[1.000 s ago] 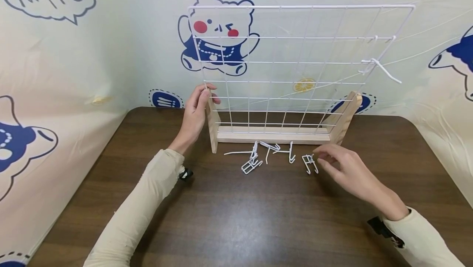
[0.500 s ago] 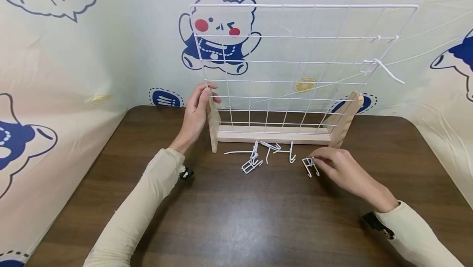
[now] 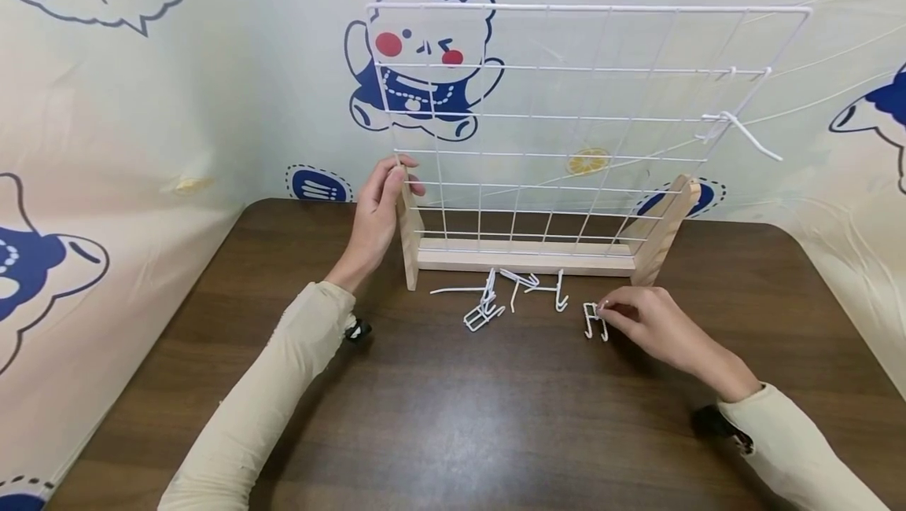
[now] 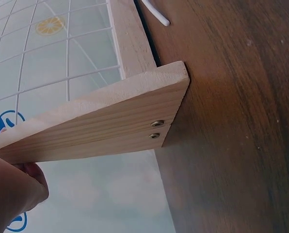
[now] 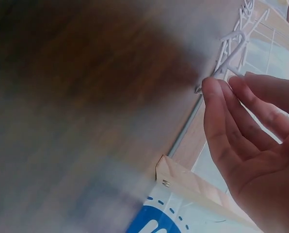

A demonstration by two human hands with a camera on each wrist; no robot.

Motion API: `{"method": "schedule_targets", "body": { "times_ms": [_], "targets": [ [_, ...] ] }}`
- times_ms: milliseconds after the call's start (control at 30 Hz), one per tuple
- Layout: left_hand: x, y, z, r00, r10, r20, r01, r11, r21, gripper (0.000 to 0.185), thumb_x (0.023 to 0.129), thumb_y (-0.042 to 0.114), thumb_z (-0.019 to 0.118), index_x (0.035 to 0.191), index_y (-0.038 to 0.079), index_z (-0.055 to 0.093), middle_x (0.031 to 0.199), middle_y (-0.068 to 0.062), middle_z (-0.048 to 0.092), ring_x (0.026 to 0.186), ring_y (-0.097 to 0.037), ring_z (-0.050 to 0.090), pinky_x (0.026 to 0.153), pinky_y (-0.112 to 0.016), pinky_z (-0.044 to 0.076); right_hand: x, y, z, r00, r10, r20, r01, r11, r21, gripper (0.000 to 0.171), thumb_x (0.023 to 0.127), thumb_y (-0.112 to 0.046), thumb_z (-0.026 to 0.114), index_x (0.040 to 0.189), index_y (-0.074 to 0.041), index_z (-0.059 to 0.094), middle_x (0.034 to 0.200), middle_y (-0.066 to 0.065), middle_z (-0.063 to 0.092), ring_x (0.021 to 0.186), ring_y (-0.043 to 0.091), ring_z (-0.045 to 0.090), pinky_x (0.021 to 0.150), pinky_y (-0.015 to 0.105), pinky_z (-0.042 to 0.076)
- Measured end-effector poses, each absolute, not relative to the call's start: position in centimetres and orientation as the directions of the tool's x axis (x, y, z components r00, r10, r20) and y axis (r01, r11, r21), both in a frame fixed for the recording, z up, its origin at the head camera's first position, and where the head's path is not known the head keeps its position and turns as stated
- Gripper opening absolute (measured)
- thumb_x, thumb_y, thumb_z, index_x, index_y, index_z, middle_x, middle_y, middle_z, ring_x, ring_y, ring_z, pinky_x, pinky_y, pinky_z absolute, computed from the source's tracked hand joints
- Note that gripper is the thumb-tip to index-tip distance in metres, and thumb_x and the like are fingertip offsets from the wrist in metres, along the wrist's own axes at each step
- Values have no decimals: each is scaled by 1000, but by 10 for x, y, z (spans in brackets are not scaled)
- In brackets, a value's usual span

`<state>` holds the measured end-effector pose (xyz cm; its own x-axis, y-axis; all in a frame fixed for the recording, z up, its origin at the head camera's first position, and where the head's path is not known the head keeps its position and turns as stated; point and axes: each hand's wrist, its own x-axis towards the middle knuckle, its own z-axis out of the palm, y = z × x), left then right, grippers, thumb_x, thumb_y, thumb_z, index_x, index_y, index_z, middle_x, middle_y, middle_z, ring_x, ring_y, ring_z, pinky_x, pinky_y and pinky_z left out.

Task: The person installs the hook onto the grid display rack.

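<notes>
In the head view my left hand (image 3: 375,212) grips the top of the left wooden side support (image 3: 407,240) of a white wire grid rack (image 3: 510,153). The left wrist view shows that support (image 4: 110,124) from outside, with my fingers partly hidden behind it. To the right, my right hand (image 3: 658,326) pinches a small white wire hook (image 3: 589,322) by its upper end, low over the table. Seen from the right wrist, thumb and fingertips meet at the hook (image 5: 236,46). Another white hook (image 3: 753,137) hangs on the grid's upper right.
Several loose white wire hooks (image 3: 484,310) lie in front of the rack's wooden base bar (image 3: 527,261). The right wooden support (image 3: 665,228) stands near my right hand. Behind the brown table (image 3: 453,417) hangs a printed cloth (image 3: 212,86).
My right hand has moved slightly left and closed its fingertips on the wire hook, which has turned a little. The left hand stays on the support.
</notes>
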<state>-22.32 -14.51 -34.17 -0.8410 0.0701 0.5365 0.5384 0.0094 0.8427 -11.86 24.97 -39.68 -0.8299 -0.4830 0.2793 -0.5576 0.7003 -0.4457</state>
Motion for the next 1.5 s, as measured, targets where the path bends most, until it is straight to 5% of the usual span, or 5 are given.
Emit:
{"method": "schedule_targets", "body": {
  "times_ms": [467,667,833,1267,1500],
  "targets": [
    [-230,-148,-350,-835,71,546,548,11,837,31,109,19,39,125,-1,55,97,-26,62,95,-33,63,94,-37,44,-112,247,-391,-870,-429,243,-493,753,-437,12,83,-6,74,80,-17,70,69,-14,60,61,2,53,56,25,46],
    [-224,-145,-343,-843,75,533,535,14,845,31,109,13,37,126,-8,52,98,-34,59,97,-41,60,94,-43,43,-116,249,-387,-909,-404,100,-358,638,-682,21,90,-10,73,111,-9,72,93,-1,71,76,9,63,68,25,51],
    [-211,-141,-330,-849,75,523,525,18,851,31,108,11,37,124,-11,50,97,-34,59,95,-40,60,94,-50,42,-115,253,-381,-906,-423,21,-289,583,-759,16,94,-12,69,108,-7,76,96,2,74,75,10,64,65,24,52],
    [-209,-141,-328,-844,76,531,534,16,845,31,108,12,38,123,-12,50,97,-36,58,95,-44,60,91,-42,44,-109,254,-381,-909,-397,129,-355,572,-739,11,90,-3,71,99,-5,78,81,-1,75,70,14,70,64,25,56],
    [-209,-141,-327,-846,77,527,530,19,848,31,108,13,38,123,-11,50,98,-37,58,96,-45,59,94,-54,41,-102,252,-380,-905,-387,178,-385,566,-729,5,88,-3,74,92,-4,78,71,-4,73,59,10,69,56,26,56]
  ]
}}
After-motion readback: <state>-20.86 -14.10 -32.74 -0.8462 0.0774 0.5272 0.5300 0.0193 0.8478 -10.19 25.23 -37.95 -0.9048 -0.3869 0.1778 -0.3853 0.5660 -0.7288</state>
